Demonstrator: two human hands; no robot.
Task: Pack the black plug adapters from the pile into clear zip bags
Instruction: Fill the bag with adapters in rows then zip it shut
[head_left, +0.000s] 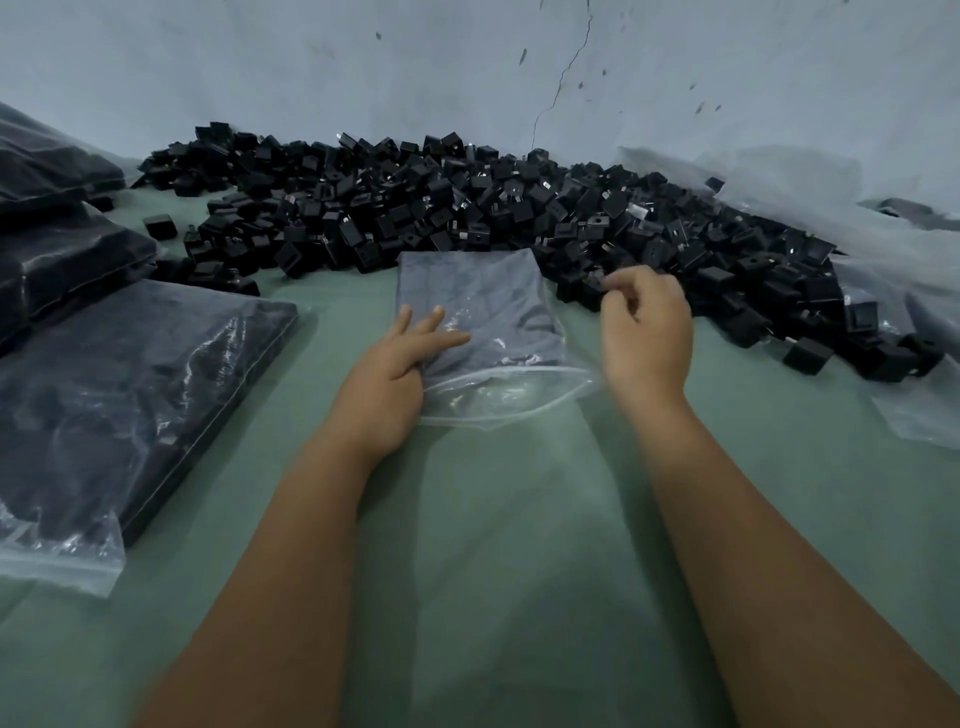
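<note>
L hand (396, 364) fingers flat on zip bag (478, 312), R hand (647, 325) fingers curled (pinch unclear) by adapter pile (467, 202)

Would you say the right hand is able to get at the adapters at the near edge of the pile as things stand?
Probably yes. The right hand hovers at the near edge of the pile, nothing lies between them, and the clear bag lies off to its left.

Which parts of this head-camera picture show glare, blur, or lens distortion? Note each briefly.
Head view: white glare streaks on the filled zip bag and on the clear zip bag under the left hand; right hand slightly motion-blurred near the adapter pile; wide-angle lens stretches the forearms and bends the table edge; lighting dim, bluish, with soft shadows.
</note>
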